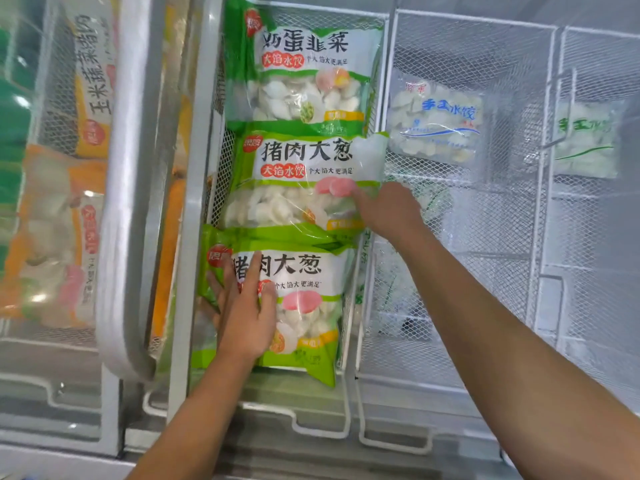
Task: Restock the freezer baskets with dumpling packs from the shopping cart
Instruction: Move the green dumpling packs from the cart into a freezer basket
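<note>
The orange packs (52, 237) were blurred behind the lid — the top pack (304, 64) was cut off by the upper edge.

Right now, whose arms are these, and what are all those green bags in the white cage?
These arms belong to a person who wears a camera on the head, so you see what that person sees, looking down into a shop freezer. The white cage is a wire basket inside it. Three green bags of frozen dumplings lie in a row in that basket. The left hand rests flat, fingers straight, on the nearest bag. The right hand touches the right edge of the middle bag; I cannot tell whether it grips it. The far bag is untouched. The next basket to the right holds a clear bag with blue writing.
</note>
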